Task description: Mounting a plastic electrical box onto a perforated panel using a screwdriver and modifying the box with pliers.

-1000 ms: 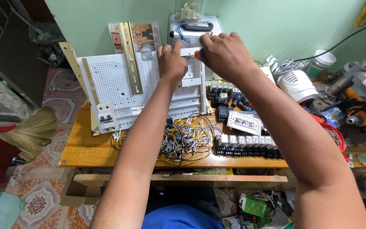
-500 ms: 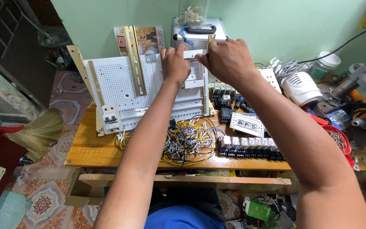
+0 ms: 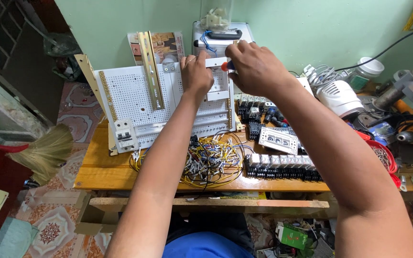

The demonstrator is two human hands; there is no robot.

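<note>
A white perforated mounting panel (image 3: 130, 95) leans upright on the wooden table (image 3: 103, 172). My left hand (image 3: 196, 74) presses a white plastic piece (image 3: 216, 62) against the panel's top right corner. My right hand (image 3: 254, 69) is closed around a screwdriver with an orange handle (image 3: 224, 66), whose tip points at that white piece. A gold metal rail (image 3: 151, 71) lies slanted across the panel. A white circuit breaker (image 3: 125, 135) sits at the panel's lower left.
A tangle of yellow and black wires (image 3: 211, 162) lies in front of the panel. A row of black relay bases (image 3: 283, 168) and a white switch plate (image 3: 278, 139) lie to the right. A metal case (image 3: 221, 36) stands behind, a broom (image 3: 48, 150) at left.
Both hands stay at the panel's top right corner. My right hand has turned slightly, and the orange screwdriver handle now shows between the two hands.
</note>
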